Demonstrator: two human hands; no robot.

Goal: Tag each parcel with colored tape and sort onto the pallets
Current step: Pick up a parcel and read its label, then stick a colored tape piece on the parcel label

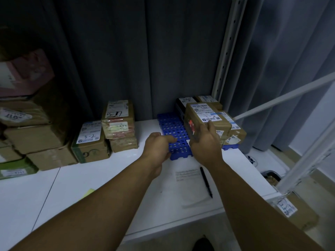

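A blue perforated pallet (172, 131) lies on the white table (101, 180) against the dark curtain. On its right part stand several cardboard parcels. The front one, a brown parcel (206, 118) with a white label marked "3-2" and a piece of red tape on its near side, sits on top of the others. My right hand (204, 144) grips this parcel's near side, thumb on top. My left hand (159, 147) rests on the pallet's front left edge with fingers curled on it.
Left of the pallet stand more labelled parcels (117, 124), one marked "3-2" (90, 140), and a larger stack of boxes (30, 134) at far left. A black pen (206, 182) lies on a sheet of paper (188, 183). A white shelf upright (226, 51) rises on the right.
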